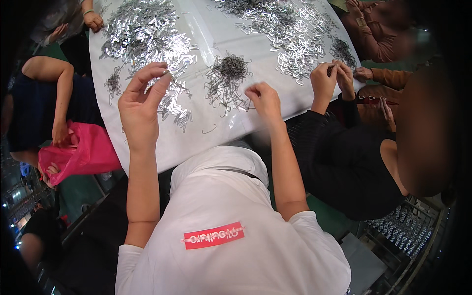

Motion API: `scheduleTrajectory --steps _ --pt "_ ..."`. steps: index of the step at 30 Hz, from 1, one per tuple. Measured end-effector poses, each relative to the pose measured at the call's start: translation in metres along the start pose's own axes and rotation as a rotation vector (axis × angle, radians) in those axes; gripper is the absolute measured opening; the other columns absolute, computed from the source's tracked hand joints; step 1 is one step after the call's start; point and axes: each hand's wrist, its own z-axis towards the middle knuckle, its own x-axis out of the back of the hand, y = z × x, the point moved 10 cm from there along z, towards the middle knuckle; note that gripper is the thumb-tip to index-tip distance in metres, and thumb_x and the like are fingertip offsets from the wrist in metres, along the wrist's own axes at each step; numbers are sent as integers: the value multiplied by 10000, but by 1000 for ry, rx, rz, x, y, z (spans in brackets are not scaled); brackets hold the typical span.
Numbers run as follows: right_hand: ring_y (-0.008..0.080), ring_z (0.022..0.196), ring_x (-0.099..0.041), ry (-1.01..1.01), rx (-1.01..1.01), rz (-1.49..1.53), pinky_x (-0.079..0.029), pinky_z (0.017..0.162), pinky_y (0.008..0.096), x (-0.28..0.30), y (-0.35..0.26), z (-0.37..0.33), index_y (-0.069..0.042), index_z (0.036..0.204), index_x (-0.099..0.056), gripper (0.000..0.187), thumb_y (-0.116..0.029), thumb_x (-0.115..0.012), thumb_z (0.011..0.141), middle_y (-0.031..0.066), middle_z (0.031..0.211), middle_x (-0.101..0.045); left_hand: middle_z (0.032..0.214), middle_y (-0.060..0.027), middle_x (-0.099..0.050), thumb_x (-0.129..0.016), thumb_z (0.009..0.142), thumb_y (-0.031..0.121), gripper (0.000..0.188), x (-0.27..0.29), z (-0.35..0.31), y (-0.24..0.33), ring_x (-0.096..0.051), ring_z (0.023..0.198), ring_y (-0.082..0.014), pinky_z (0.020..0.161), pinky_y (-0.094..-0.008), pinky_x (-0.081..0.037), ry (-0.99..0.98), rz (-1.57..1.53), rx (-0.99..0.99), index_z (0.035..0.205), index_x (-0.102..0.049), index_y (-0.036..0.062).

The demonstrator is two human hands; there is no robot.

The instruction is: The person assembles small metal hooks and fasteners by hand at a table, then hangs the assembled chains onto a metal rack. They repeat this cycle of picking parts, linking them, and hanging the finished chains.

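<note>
My left hand [141,109] is raised over the table's near left part, thumb and fingers pinched together. At its fingertips there may be a small metal piece, too small to name. Beneath and beyond it spreads a heap of shiny flat metal clips [142,37]. My right hand [266,102] is closed, slightly blurred, just right of a tangled pile of thin bent wire hooks [228,73]. A thin dark wire piece [249,104] shows at its fingertips. One loose wire hook [209,129] lies on the white-covered table [196,140] between my forearms.
More metal loops [297,51] are heaped at the far right, beside a small dark wire pile [342,50]. Close on my right, a person in black [344,162] works with both hands. Others stand around the table. A pink bag [91,152] is at the left edge.
</note>
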Motion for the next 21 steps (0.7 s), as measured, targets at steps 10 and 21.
scheduleTrajectory --steps 10,21 --pt "318 830 -632 -98 -61 -323 -490 749 429 -32 54 -24 -98 833 -715 113 -176 -675 760 101 874 -635 975 -56 -648 -691 823 -23 147 18 4 5 -580 937 -109 835 -231 -459 56 -17 10 967 -663 -19" --pt "323 938 -632 -292 -142 -490 -490 816 458 -53 54 -14 -48 895 -702 215 -227 -615 816 151 988 -645 940 -70 -663 -690 827 -8 164 15 -10 9 -611 868 -107 788 -221 -474 73 -27 50 985 -653 -28"
